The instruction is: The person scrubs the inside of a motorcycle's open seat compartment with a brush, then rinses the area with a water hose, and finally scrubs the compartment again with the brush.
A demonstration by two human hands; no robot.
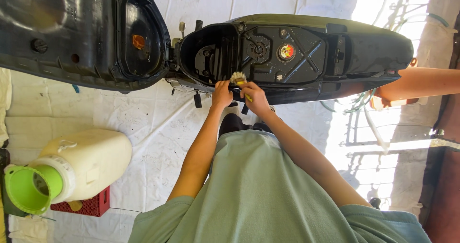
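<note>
Between the right hand (254, 98) and left hand (222, 93) sits a brush (238, 78) with pale, rough bristles and a glossy yellow plastic handle. Just beyond the hands, the scooter's underseat compartment (211, 56) is matt black plastic (dusty, faintly scuffed). Left of them, the cream jug (91, 164) looks smooth plastic, its green funnel (31, 188) glossy. Beneath lies rough, stained white cloth (158, 128).

Yellow-handled brush (239, 79) at scooter compartment (211, 56)
</note>
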